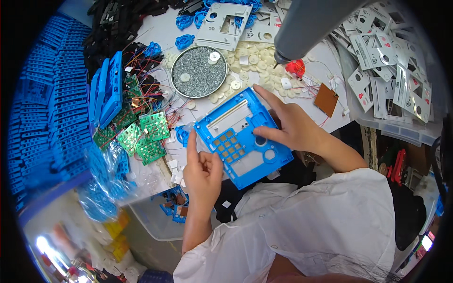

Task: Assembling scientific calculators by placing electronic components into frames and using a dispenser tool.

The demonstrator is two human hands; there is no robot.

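A blue plastic housing (257,162) with a keypad grid, a long window slot and round holes is held tilted over the table's near edge. My right hand (295,127) grips its right side, thumb on the face and fingers around the edge. At its left edge is my left hand (203,174), index finger stretched along the upper left corner and the other fingers loosely curled. I see nothing held in the left hand. Beyond the housing stands a round tray (174,78) of small metal screws, with pale discs (255,60) heaped beside it.
A grey power screwdriver (302,28) hangs tip down at upper right. Green circuit boards (153,126) with wires lie left, near stacked blue housings (61,80). White panels (377,52) fill a clear bin at right. A red part (296,68) with wires lies beneath the screwdriver.
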